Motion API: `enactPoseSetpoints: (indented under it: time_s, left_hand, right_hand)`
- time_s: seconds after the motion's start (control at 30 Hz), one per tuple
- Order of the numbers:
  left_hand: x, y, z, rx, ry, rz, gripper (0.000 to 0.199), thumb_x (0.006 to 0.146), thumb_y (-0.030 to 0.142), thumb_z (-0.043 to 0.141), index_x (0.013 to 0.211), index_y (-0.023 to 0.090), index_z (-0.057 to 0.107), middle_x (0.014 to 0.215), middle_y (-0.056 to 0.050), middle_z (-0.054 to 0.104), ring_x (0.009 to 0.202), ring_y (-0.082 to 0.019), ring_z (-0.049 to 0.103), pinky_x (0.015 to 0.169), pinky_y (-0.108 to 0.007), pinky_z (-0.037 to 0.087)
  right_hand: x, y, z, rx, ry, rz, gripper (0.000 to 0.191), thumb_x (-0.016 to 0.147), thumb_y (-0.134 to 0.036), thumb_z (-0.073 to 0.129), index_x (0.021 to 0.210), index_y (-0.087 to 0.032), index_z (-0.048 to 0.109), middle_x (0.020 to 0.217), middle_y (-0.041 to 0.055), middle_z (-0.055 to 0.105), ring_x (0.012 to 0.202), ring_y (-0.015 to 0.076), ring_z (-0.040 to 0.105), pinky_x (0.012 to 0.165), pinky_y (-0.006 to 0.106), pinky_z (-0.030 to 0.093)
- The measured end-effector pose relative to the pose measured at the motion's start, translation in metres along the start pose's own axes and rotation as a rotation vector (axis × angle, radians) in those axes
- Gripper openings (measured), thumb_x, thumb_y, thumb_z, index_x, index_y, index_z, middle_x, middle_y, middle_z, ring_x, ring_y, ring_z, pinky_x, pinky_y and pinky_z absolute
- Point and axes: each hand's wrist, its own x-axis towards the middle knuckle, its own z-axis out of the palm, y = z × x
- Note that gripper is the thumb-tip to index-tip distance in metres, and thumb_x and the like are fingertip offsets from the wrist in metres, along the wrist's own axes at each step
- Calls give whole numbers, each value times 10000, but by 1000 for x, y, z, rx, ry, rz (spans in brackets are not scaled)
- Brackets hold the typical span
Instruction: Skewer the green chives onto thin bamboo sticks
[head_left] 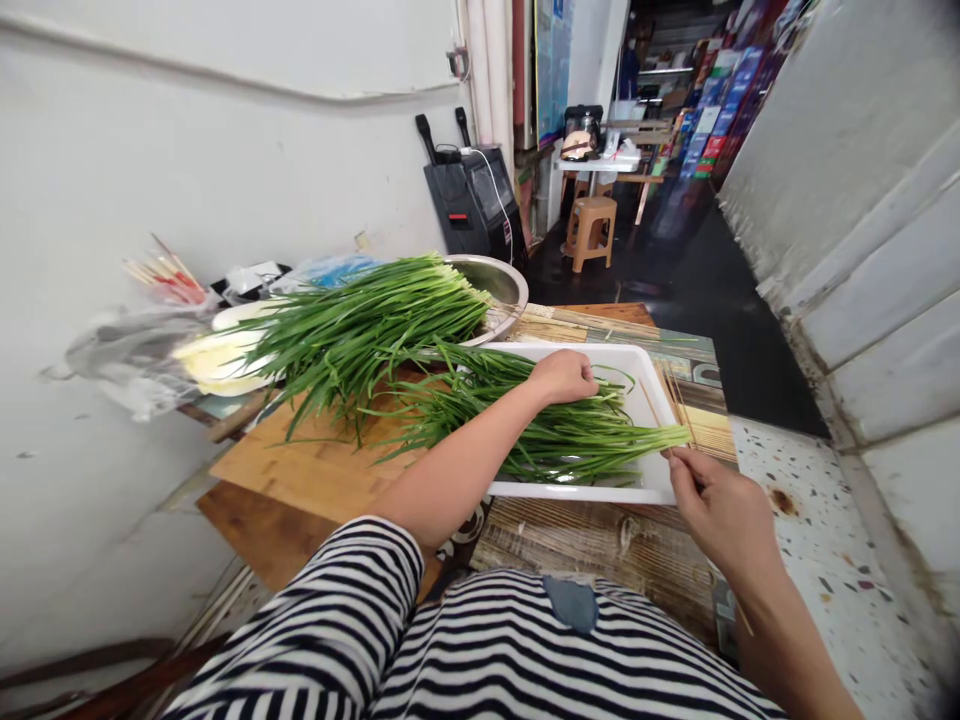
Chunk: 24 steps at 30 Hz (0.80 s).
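Observation:
A white tray (pixel 651 400) holds green chives (pixel 592 440), their pale ends toward the right and their leaves spilling over the left side. My left hand (pixel 564 378) is closed over the chives in the tray; what its fingers pinch is hidden. At the tray's right front corner, my right hand (pixel 716 500) has thumb and finger pressed together beside the pale stem ends and some thin sticks; what it grips is too small to make out. A larger pile of chives (pixel 390 310) lies behind and left, partly on a metal bowl (pixel 514 290).
Thin skewers (pixel 681 405) lie right of the tray. A wooden board (pixel 300 470) is at the left, with plastic bags (pixel 142 350) by the wall. Farther back are a black speaker (pixel 476 200), a brown stool (pixel 592 225) and stacked boxes (pixel 712 120).

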Motion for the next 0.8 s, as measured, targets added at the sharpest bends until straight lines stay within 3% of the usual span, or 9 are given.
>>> enactPoseSetpoints:
  time_s: [0.13,0.37,0.5,0.7,0.8]
  left_hand:
    - [0,0,-1,-8,36,50,309,669,237,588,948,171,702,971,-46,712,865,-172,625,768,-257,490]
    - [-2,3,0,13,125,52,279,736,224,520,900,186,742,920,-46,731,882,-185,639,838,-288,485]
    - [-1,4,2,-137,71,49,325,705,180,552,974,131,727,846,-49,720,755,-152,625,745,-255,495]
    - [1,10,0,-530,203,49,358,766,152,508,1071,102,687,858,-56,723,746,-108,628,752,-221,495]
    - [2,11,1,-700,161,-7,372,779,127,491,1102,81,669,794,-57,717,663,-89,613,696,-211,491]
  right_hand:
    - [0,0,0,0,-3,-5,314,867,-341,433,884,-214,719,714,30,726,565,164,648,513,247,419]
    - [-1,0,1,-4,3,-4,316,871,-344,431,883,-213,718,718,31,725,556,161,640,514,247,419]
    - [-1,0,1,12,0,-8,321,879,-345,428,909,-211,719,738,34,730,570,168,651,525,252,432]
    - [-2,-1,2,46,11,12,315,871,-352,441,906,-213,722,758,40,735,587,174,663,538,255,458]
    - [-2,-2,2,70,25,5,316,880,-358,446,920,-209,721,783,44,738,602,169,669,563,252,475]
